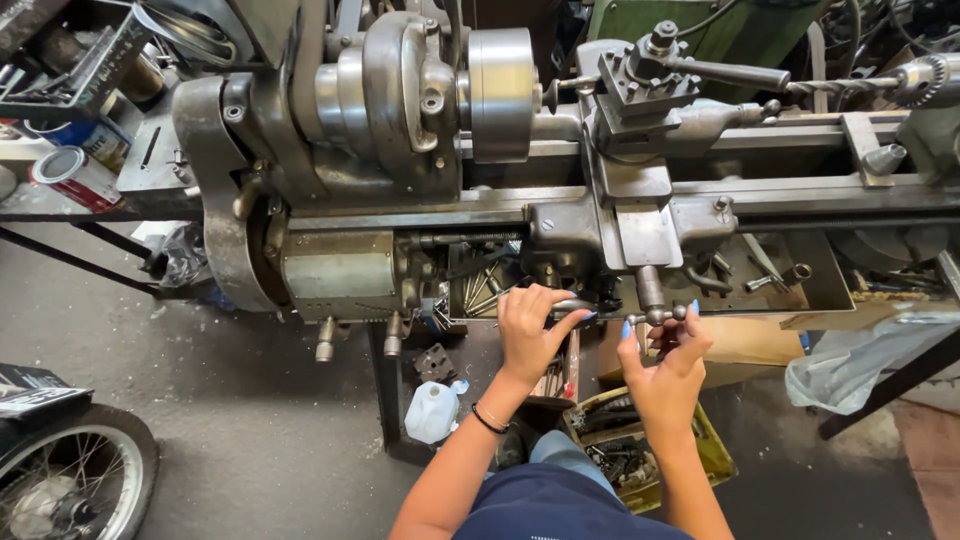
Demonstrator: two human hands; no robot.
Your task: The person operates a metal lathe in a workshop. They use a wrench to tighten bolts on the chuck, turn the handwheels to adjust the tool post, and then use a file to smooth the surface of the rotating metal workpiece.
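Observation:
A grey metal lathe (400, 150) stretches across the view, with its round chuck (500, 95) at the centre top and the tool post (650, 85) to its right. My left hand (530, 330) grips the carriage handwheel (572, 306) on the front of the apron. My right hand (665, 355) holds the small cross-slide crank handle (660, 315) just to the right, fingers curled around it. A dark bracelet sits on my left wrist. A drill bit in the tailstock chuck (915, 82) points left at the far right.
A white plastic jug (433, 410) and a yellow crate of metal parts (640, 450) stand on the floor under the lathe. A motorcycle wheel (70, 480) is at lower left. A paint can (75, 175) rests on a shelf at left. A plastic sheet (860, 360) lies at right.

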